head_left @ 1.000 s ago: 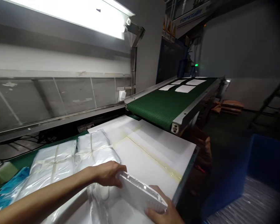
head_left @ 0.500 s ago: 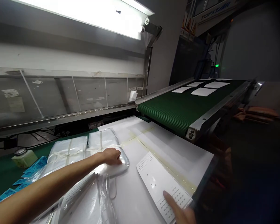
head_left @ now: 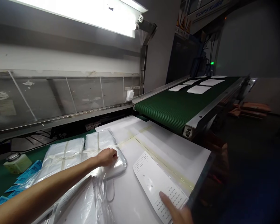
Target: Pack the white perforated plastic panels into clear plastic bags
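- left hand: closed, fingers curled over the far end of a clear bag, holding it as far as can be seen
- right hand: open at the bottom edge of the view, index finger extended and touching the near end of the panel
- panel: white, flat and oblong, with rows of small slots at both ends and a few small holes near the middle; it lies flat on the board, just beside the board's right edge
- bag: glossy, wrinkled plastic, lying on the board between the two bundles and the panel; more loose clear plastic lies under the left forearm
- board: white, with yellowish tape lines across it
- bundles: two strapped packs of plastic bags, side by side at the board's left
- green bench top: holds a bottle with a metal cap and scattered blue labels
- conveyor: green ribbed belt in a metal frame, ending just past the board, carrying white sheets
- room: a lit tube lamp above scuffed glass panels, warning signs high up, a small green light, orange sacks on the dark floor
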Demonstrator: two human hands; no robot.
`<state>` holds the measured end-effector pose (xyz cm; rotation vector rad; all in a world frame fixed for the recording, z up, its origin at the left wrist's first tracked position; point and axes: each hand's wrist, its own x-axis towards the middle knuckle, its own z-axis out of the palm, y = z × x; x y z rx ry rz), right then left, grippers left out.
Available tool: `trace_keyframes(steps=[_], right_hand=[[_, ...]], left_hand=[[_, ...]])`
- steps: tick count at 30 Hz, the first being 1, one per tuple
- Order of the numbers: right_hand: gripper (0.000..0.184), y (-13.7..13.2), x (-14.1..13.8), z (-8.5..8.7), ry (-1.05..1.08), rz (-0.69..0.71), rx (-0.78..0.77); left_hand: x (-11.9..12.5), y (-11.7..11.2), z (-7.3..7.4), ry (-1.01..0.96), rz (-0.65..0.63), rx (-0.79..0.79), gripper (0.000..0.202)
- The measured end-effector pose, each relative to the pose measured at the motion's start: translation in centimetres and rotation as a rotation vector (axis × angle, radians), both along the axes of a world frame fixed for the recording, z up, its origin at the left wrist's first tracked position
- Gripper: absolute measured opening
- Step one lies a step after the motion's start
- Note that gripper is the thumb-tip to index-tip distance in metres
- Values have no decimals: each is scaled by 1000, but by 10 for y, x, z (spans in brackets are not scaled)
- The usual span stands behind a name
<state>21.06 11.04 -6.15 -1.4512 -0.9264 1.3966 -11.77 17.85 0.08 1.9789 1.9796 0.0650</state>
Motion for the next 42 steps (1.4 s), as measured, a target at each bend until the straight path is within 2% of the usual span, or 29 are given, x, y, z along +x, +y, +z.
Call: trace_keyframes(steps=[4,9,13,16,19,21,24,27,29,31,34,38,40,42], right_hand=[[59,-2,-1,1,6,-6,10],[57,-3,-4,1,-10,-23,9],[65,-4,-5,0,-8,-52,24],[72,-5,-4,2,30,-79,21],[72,-3,-9,12,57,-88,32],[66,1,-20,26,45,-49,93],[55,7,-47,54,30,55,275],[51,11,-70,78,64,157,416],[49,11,-79,86,95,208,483],[47,9,-81,87,88,209,528],[45,6,-74,80,-6,153,514],[48,7,-56,68,-148,45,433],[50,8,-50,67,-183,-6,401],[50,10,-47,68,-190,-32,391]], left_hand=[[-5,-7,4,-149,33,23,25],[-9,-12,0,-369,179,15,19],[-11,-12,1,-595,277,15,21],[-13,-13,13,-774,325,53,27],[-10,-16,33,-939,344,78,32],[0,-19,48,-1036,322,75,33],[29,-26,65,-1160,236,34,31],[62,-36,69,-1238,149,-15,29],[81,-42,67,-1265,116,-43,27],[93,-47,64,-1277,94,-73,26],[102,-50,64,-1290,68,-108,27],[102,-56,71,-1349,42,-185,26],[100,-60,74,-1427,13,-275,22],[100,-64,75,-1407,-45,-341,15]])
